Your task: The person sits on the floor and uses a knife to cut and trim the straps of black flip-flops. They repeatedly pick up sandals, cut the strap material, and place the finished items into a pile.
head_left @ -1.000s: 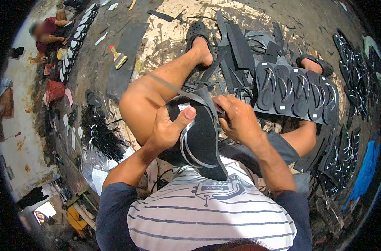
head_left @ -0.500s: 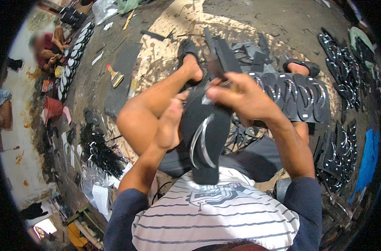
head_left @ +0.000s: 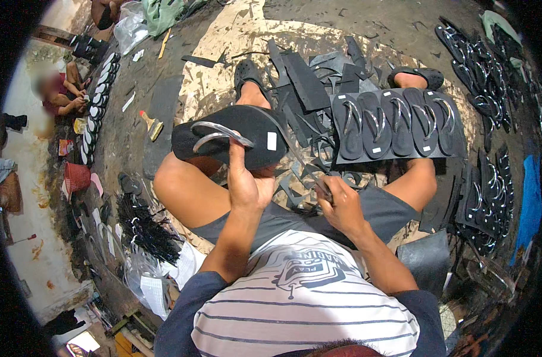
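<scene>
My left hand grips a black flip-flop with a silver strap, its thumb pressed on the strap and its fingers under the sole. The sandal lies sideways above my left leg, and a white label shows near its right end. My right hand is closed, low and to the right of the flip-flop. In its fingers is a narrow dark thing whose kind I cannot make out. A thin grey strip runs from near the flip-flop's right edge down toward that hand.
Several flip-flops lie in a row on a black sheet by my right leg. Dark offcuts litter the floor between my feet. A brush lies at left. More sandals line the far right. Another person sits at far left.
The flip-flop has turned from upright to sideways and moved left and away from my chest. My right hand has come off it, moving down toward my lap.
</scene>
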The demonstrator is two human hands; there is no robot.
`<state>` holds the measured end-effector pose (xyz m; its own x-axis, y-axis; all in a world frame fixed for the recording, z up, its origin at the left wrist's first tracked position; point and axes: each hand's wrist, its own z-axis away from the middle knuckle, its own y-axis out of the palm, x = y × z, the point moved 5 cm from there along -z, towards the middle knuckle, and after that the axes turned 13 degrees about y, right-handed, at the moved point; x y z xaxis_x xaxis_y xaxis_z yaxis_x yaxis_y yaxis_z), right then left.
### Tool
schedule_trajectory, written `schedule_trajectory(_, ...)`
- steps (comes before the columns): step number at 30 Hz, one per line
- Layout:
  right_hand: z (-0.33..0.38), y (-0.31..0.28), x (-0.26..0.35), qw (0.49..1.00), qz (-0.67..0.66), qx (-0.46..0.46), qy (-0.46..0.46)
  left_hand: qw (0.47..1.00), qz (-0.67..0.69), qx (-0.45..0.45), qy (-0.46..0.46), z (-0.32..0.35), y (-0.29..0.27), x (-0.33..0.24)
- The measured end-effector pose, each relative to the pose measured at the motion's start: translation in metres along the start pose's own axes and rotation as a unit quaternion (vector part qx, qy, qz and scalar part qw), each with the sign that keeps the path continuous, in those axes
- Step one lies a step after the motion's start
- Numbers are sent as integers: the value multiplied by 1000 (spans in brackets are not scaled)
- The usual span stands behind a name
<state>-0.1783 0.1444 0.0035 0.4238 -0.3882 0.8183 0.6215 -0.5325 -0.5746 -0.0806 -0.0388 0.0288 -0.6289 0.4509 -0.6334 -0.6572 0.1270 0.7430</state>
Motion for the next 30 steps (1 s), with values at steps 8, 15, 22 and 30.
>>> schedule_trajectory(8,-56,-1,29,994,75,74,-38,998,-45,36,2,23,-30,14)
schedule_trajectory(15,-103,11,77,973,51,198,-106,989,-109,95,8,25,-46,-2)
schedule_trajectory(22,-146,45,79,979,-17,199,-37,992,-117,54,-14,44,-55,-6)
schedule_trajectory(30,-92,-46,6,932,-265,188,163,964,-201,143,-97,-1,-6,63)
